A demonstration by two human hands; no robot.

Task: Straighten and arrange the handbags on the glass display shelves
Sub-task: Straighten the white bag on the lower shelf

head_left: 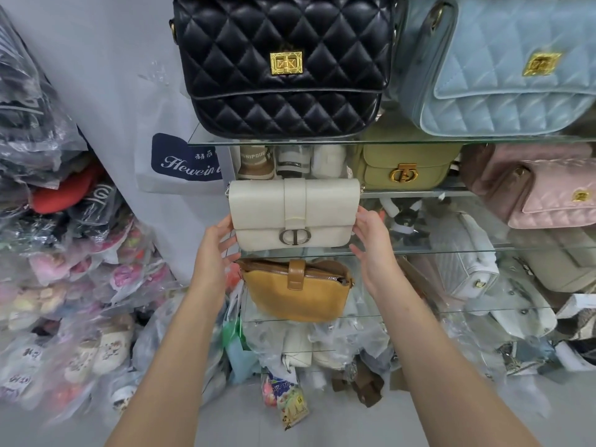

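Glass shelf bears cream handbag between left hand and right hand

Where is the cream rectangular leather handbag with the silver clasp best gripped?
Probably its two short ends, one hand from each side: the cream handbag stands upright, front facing out, on the glass shelf, ends exposed, left hand and right hand beside them.

Grey wall & floor, bagged goods piled left.
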